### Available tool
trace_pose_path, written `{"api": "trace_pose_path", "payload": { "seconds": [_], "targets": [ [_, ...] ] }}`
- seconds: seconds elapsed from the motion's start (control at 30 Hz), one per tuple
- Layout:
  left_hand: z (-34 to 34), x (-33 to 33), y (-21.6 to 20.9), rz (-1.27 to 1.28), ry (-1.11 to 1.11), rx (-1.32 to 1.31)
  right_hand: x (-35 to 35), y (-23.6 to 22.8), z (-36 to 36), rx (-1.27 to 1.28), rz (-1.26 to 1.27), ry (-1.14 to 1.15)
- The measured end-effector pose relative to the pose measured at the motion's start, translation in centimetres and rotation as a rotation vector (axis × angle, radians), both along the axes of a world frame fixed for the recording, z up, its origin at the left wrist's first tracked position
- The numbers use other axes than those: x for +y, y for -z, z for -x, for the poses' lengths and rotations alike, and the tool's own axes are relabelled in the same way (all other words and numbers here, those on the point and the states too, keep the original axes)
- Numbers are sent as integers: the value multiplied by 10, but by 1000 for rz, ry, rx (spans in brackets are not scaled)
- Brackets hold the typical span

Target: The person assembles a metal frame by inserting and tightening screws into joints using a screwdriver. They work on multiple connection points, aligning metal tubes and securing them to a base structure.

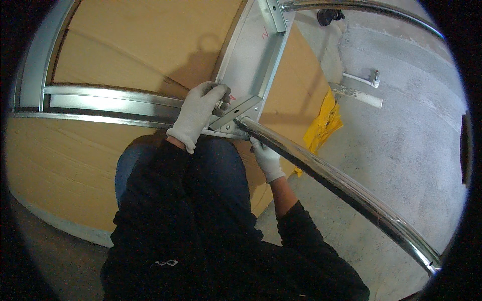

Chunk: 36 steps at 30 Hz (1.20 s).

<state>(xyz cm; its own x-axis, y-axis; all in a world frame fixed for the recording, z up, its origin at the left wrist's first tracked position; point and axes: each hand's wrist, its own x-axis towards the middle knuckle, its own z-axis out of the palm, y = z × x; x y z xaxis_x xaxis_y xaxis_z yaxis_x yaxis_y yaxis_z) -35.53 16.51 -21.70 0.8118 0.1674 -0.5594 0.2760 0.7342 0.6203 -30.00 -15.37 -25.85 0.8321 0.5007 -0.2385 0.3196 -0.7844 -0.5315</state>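
Observation:
My left hand, in a white knit glove, is at the corner of a silver metal frame. Its fingers are curled together over a small shiny piece that I cannot make out. Just beside them, an angled metal bracket with holes and bolt heads crosses the corner. My right hand, gloved the same way, reaches up under the corner from the outer side, its fingertips partly hidden by the frame. From the bracket a polished steel tube runs toward the lower right, passing above my right hand.
Brown board panels lie around a silver cross rail. A second curved tube joins the frame at the top. Yellow plastic sheeting lies right of the frame. Beyond it, a white pipe and a small fitting stick out near the grey wall.

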Motion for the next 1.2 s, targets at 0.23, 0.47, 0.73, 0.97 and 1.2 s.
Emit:
{"api": "trace_pose_path", "payload": {
  "seconds": [0.23, 0.47, 0.73, 0.97, 1.2],
  "targets": [
    [0, 0, 3, -12, 0, -10, 22, -15, 4, -137, 200, -93],
    [-1, 0, 3, 0, 18, 5, 30, -16, 2, -389, 220, -280],
    [-1, -1, -3, -28, 4, -9, 15, -2, -16, 672, -255, 241],
    [0, -1, -2, -34, 7, 13, 40, -22, -18, 925, -300, 364],
    [-1, 0, -8, -45, 19, 9, 13, 8, -6, 555, -205, 335]
  ]
}}
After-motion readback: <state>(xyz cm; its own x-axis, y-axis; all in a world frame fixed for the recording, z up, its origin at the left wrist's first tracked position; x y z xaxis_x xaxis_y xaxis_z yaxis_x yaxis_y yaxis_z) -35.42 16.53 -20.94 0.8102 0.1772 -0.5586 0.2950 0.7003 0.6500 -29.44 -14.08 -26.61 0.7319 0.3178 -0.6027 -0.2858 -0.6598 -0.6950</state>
